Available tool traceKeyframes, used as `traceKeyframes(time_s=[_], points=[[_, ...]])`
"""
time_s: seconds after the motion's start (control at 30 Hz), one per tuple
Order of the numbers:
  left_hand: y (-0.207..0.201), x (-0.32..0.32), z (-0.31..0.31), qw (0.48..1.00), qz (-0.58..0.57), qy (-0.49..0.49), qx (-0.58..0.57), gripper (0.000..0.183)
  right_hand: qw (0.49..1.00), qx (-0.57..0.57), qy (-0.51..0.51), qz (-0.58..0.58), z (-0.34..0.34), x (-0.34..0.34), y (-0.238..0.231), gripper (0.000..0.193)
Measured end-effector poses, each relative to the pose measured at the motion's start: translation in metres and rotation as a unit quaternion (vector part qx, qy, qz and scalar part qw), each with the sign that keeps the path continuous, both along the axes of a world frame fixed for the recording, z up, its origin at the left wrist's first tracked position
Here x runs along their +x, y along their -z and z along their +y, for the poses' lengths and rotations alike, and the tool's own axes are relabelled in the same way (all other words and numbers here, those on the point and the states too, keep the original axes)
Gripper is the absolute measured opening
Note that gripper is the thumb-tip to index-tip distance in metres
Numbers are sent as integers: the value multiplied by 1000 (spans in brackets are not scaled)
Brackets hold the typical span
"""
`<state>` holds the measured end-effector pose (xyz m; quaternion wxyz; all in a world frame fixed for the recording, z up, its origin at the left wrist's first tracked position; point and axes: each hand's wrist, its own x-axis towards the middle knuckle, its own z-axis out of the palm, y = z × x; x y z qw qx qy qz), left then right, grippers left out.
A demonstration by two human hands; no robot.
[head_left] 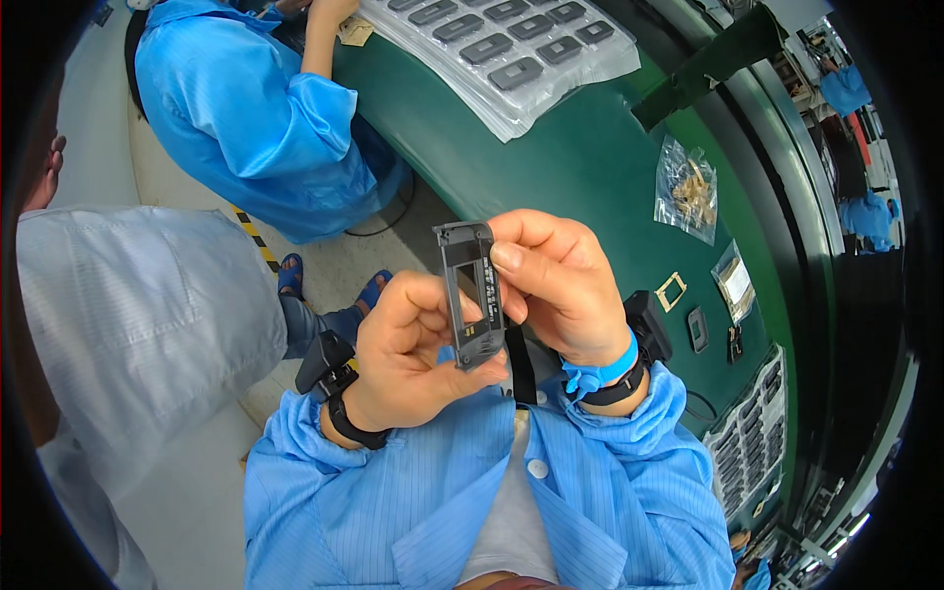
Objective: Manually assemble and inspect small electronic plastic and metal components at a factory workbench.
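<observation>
Between my two hands, a dark grey rectangular plastic housing (479,344) is held up before my chest. It has a rectangular window in its middle, small gold contacts and pale print along one side. My left hand (403,339) grips its lower end, the thumb beneath and the bent fingers at its left side. At the upper right edge, my right hand (560,280) pinches it between thumb and fingers. Parts of the fingertips behind the housing are hidden. Both wrists carry black straps, and a blue band (602,374) circles the right one.
A green table (580,167) runs along the right, bearing a tray of dark frames (511,74), a bag of small brass-coloured parts (688,192), a gold frame (671,292) and another parts tray (752,438). A blue-coated person (246,108) sits ahead; someone in white (147,324) stands left.
</observation>
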<state>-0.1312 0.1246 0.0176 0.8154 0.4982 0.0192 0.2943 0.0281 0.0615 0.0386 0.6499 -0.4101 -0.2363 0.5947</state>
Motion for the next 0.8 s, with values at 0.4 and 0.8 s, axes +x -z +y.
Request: traceKeyframes(time_s=[0.4,0.8], points=[[3,8,-7,984,52,-72,155,44,999,-1,33,-41,-10,-3,-6,15],[6,13,-5,980,57,-70,178,43,992,-38,48,-111,-9,-1,-13,10]])
